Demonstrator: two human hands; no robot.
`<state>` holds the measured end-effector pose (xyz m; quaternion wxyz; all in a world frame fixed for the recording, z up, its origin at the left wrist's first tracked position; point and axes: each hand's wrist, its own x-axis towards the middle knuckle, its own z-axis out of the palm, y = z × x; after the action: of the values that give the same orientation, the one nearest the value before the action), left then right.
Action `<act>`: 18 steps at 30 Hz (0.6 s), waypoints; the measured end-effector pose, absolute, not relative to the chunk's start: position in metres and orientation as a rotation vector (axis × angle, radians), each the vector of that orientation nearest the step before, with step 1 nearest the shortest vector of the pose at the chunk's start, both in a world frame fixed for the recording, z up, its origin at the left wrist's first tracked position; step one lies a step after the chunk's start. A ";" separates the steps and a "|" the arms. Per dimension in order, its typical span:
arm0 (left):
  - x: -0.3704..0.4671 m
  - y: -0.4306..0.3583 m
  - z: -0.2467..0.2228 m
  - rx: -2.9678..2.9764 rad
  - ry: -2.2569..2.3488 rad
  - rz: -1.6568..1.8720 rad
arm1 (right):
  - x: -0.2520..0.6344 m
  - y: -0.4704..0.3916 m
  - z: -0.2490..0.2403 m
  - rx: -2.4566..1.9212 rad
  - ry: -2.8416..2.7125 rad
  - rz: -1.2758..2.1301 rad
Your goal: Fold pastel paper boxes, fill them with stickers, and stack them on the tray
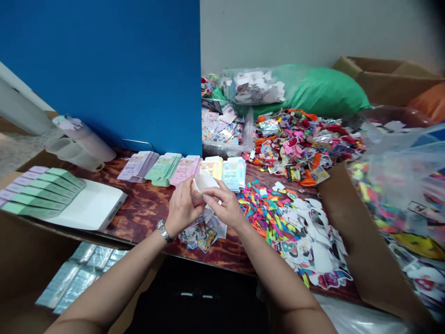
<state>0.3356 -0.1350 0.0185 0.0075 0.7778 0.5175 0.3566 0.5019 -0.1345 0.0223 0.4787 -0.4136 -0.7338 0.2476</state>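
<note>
Over the front of the table, my left hand [183, 206] is closed around a small pink printed paper packet [196, 192], its white inside showing at the top. The fingers of my right hand [225, 204] pinch the packet's white edge from the other side. Just below my hands lies a loose pile of printed cards or stickers [205, 234], partly covered by them. Behind them, a row of flat packets stands in stacks: purple [135, 166], green [162, 168], pink [185, 170], yellow [212, 166] and blue [233, 172].
At left, a white tray [92, 204] holds green and purple boxes [52, 188] near a tumbler [85, 139]. Colourful small pieces [266, 208] and cut-out stickers [313, 236] spread to the right, beside a cardboard flap [358, 232]. Mixed trinkets [302, 144] heap behind. A blue panel [114, 74] rises at the back.
</note>
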 end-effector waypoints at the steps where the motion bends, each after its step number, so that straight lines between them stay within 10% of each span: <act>1: 0.335 -0.137 0.018 2.386 1.610 1.108 | 0.502 -0.138 0.022 -1.011 -1.787 0.583; 6: 0.334 -0.147 0.023 2.265 1.564 1.075 | 0.501 -0.156 0.020 -1.055 -1.787 0.391; 18: 0.330 -0.157 0.019 2.507 1.434 1.003 | 0.491 -0.158 0.031 -1.044 -1.094 1.279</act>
<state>0.3303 -0.1567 0.0191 0.0423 0.8193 0.4685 0.3278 0.4910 -0.1578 0.0312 0.5483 -0.4408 -0.4620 0.5399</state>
